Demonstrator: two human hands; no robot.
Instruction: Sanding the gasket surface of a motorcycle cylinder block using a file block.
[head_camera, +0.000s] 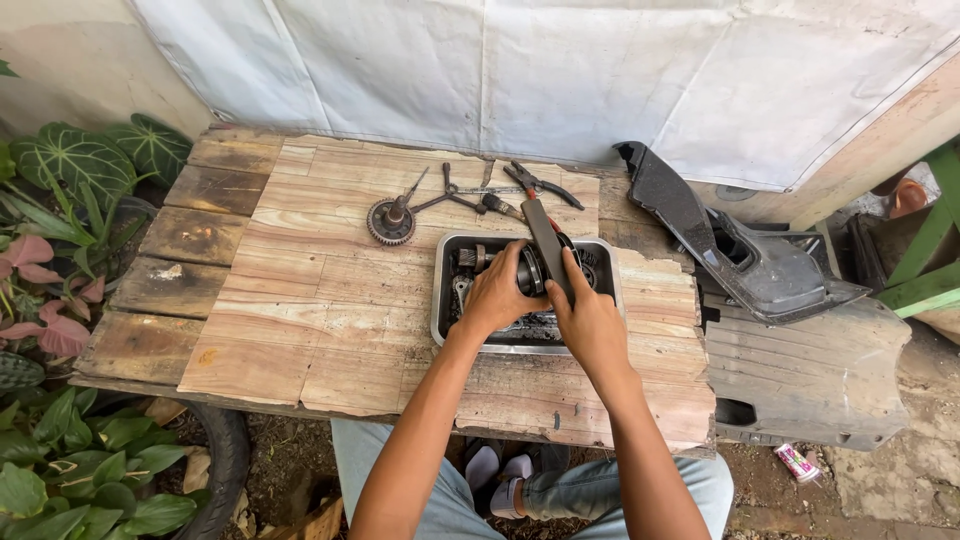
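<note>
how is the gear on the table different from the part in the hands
The gear lies flat on the bare wooden table, untouched; the dark metal part is gripped by the left hand and right hand over the metal tray. The gear shows toothed edges and an upright shaft; the part is mostly hidden. Both are greasy metal.

Tray (441, 300) on table (300, 330), pliers (540, 183) behind

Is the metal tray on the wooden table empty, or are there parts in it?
Not empty. The metal tray holds several dark metal parts, and the left hand and right hand grip one round part over it.
</note>
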